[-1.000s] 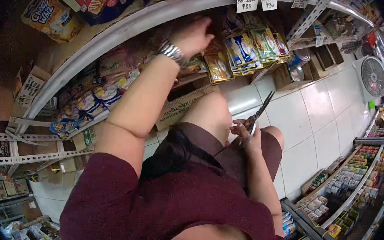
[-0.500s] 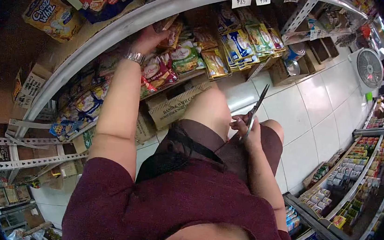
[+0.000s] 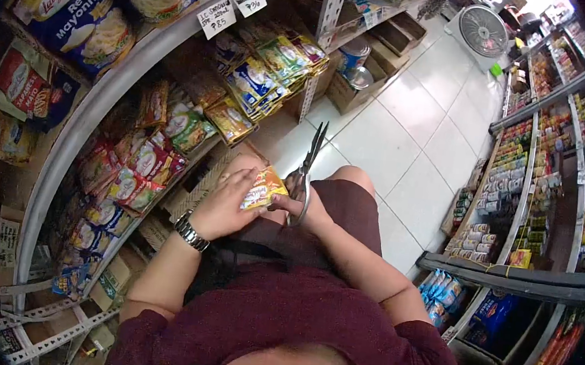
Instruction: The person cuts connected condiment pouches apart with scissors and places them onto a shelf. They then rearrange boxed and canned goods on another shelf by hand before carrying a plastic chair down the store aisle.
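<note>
Over my lap, my left hand (image 3: 226,204), with a metal watch (image 3: 191,231) on its wrist, grips a small yellow-orange food packet (image 3: 263,189). My right hand (image 3: 312,212) has its fingers through the handle loops of a pair of scissors (image 3: 312,155). The blades point away from me toward the floor, nearly closed and apart from the packet. My right thumb presses against the packet's right side. On the shelf to the left lie red pouches (image 3: 146,160), a green-white pouch (image 3: 189,127) and stacked blue-yellow packets (image 3: 254,82).
Mayonnaise pouches (image 3: 84,25) stand on the upper left shelf, with handwritten price tags (image 3: 217,18) on its edge. Cardboard boxes (image 3: 354,93) hold cans beyond my knees. A floor fan (image 3: 481,31) stands farther down the tiled aisle (image 3: 411,134). Shelves of cans (image 3: 502,187) line the right.
My left hand has come back from the left shelf to my lap with a yellow-orange packet. My right hand, still holding the scissors, now meets it. The view has turned to the right.
</note>
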A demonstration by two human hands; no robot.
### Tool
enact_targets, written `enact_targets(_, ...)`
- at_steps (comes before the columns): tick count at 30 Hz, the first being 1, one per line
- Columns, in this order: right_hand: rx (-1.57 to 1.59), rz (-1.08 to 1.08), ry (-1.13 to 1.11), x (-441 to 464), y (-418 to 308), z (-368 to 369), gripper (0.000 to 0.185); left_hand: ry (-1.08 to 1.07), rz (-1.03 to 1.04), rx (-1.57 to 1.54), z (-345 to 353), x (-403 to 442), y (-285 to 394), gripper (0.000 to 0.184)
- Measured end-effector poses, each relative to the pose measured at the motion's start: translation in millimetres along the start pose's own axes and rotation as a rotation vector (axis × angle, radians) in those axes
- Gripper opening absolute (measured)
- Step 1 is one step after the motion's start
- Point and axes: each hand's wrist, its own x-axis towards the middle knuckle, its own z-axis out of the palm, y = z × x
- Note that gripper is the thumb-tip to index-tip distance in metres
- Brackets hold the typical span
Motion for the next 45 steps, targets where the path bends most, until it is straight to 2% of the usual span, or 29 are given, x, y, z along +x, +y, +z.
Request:
enact_targets(1,-0.003,0.001,0.005,2,4,-5,0.033,-0.013,0.012,-0.017,-3,1,2,0.062)
enact_targets(4,-0.080,0.014,-0.007,7,19,-12,0.035,-0.021,0.012,0.008,-2,3,5,0.057)
enact_targets(5,-0.042,-0.039,-0.023,8,21,-12,0.042,-0.015,0.024,-0.045,0,5,1,0.050)
enact_targets(6,-0.006,-0.092,-0.039,8,20,-12,0.050,-0.020,0.028,-0.044,-2,6,1,0.050)
enact_targets(9,0.010,-0.085,-0.079,4,11,-9,0.054,-0.049,0.050,-0.041,-3,5,1,0.046)
enact_targets(12,-0.019,-0.126,-0.083,6,11,-14,0.053,0.017,0.082,-0.011,-6,5,3,0.039)
enact_targets(14,-0.049,-0.168,-0.056,12,22,-24,0.051,0.080,-0.099,-0.435,-22,7,16,0.034)
enact_targets(15,-0.043,-0.147,-0.020,16,23,-29,0.045,0.186,-0.170,-0.679,-18,5,15,0.031)
enact_targets(16,-0.038,-0.125,0.018,19,24,-34,0.040,0.223,-0.267,-0.787,-16,4,8,0.030)
enact_targets(18,-0.082,-0.157,0.067,21,24,-41,0.040,0.262,-0.311,-0.920,-15,3,0,0.031)
enact_targets(20,-0.035,-0.313,0.101,23,25,-42,0.038,0.268,-0.297,-0.940,-15,2,7,0.031)
enact_targets(22,-0.110,-0.288,0.109,15,18,-38,0.035,0.279,-0.288,-0.966,-14,1,15,0.032)
enact_targets(25,-0.471,-0.497,0.228,0,-8,-15,0.061,0.327,-0.280,-0.889,-15,2,30,0.031)
enact_targets(30,-0.374,-0.394,0.050,-18,-40,13,0.057,0.344,-0.095,-0.483,-9,6,47,0.030)
enact_targets(31,-0.303,-0.328,0.049,-21,-40,18,0.049,0.188,-0.127,-0.503,-21,8,61,0.036)
enact_targets(32,-0.234,-0.262,0.046,-23,-39,22,0.042,0.190,-0.129,-0.502,-16,8,60,0.036)
enact_targets(33,-0.065,-0.149,0.019,-22,-34,22,0.038,0.138,-0.030,-0.206,-8,8,57,0.041)
enact_targets(34,-0.067,-0.146,0.014,-20,-31,21,0.038,0.084,0.065,0.090,-4,7,56,0.046)
enact_targets(35,0.038,-0.074,0.079,-19,-30,19,0.037,0.010,0.045,0.048,-6,7,55,0.057)
enact_targets(36,0.143,-0.002,0.142,-17,-33,18,0.036,0.014,0.038,0.046,-11,7,56,0.057)
enact_targets(38,0.486,-0.038,0.194,-18,-41,18,0.030,-0.127,0.212,0.071,-21,5,56,0.060)
enact_targets(40,0.457,-0.022,0.161,-15,-35,2,0.031,-0.113,0.195,0.004,-19,8,46,0.061)
enact_targets(42,0.589,0.091,0.128,-18,-45,-3,0.034,0.248,0.153,-0.119,-7,11,30,0.062)
enact_targets(44,0.614,0.158,0.028,-18,-51,-10,0.040,0.274,0.125,-0.297,10,12,6,0.069)
enact_targets(45,0.546,0.117,-0.025,-23,-66,-2,0.042,0.137,0.021,-0.450,8,10,5,0.070)
